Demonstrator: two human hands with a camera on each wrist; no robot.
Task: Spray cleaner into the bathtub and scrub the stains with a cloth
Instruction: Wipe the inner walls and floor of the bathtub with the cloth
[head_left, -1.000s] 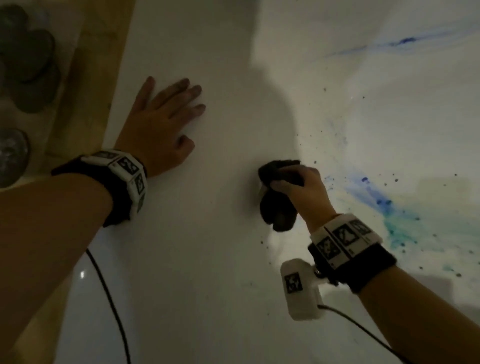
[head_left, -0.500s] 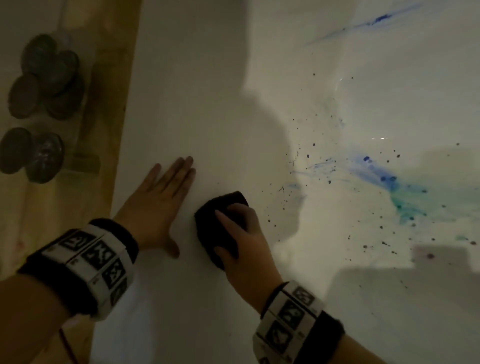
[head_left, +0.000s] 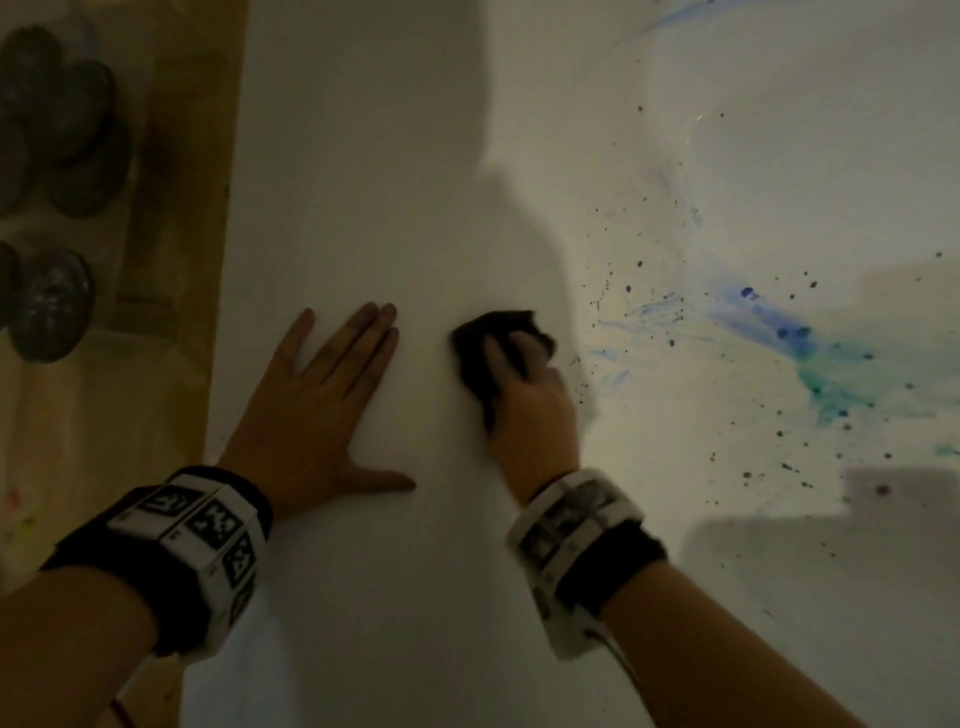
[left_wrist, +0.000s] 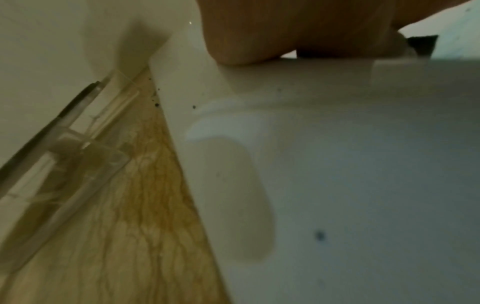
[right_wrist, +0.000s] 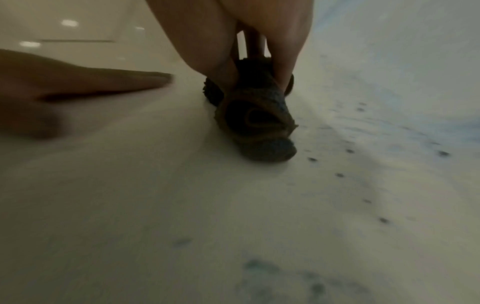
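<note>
left hand (head_left: 317, 410): flat on the white bathtub (head_left: 363, 182) rim, fingers straight and close together pointing to about 1 o'clock, thumb splayed toward 3 o'clock. Holds nothing.
right hand (head_left: 530, 410): wrapped around a dark cloth (head_left: 483, 358), fingers over its top, pressing it onto the tub surface. Blurred in the head view.
cloth: bunched into a wad, dark and nubbly in the right wrist view (right_wrist: 257, 115). Sits just beside the left fingertips, at their 3 o'clock, apart from them. In contact with the tub.
stains: blue-green smear (head_left: 810, 364) at 3 o'clock of the cloth, well apart from it. Dark specks (head_left: 602, 296) scattered between cloth and smear, nearest ones just beside the cloth at 2–3 o'clock. Faint blue streak (head_left: 670, 21) at the top edge, 1 o'clock.
wristbands: black band with white marker tiles on each wrist, left (head_left: 197, 540), right (head_left: 576, 535).
floor: tan wood-grain strip (head_left: 171, 260) at 9 o'clock of the tub rim.
round objects: dark discs (head_left: 52, 306) at far 9–10 o'clock, can't tell what they are.
</note>
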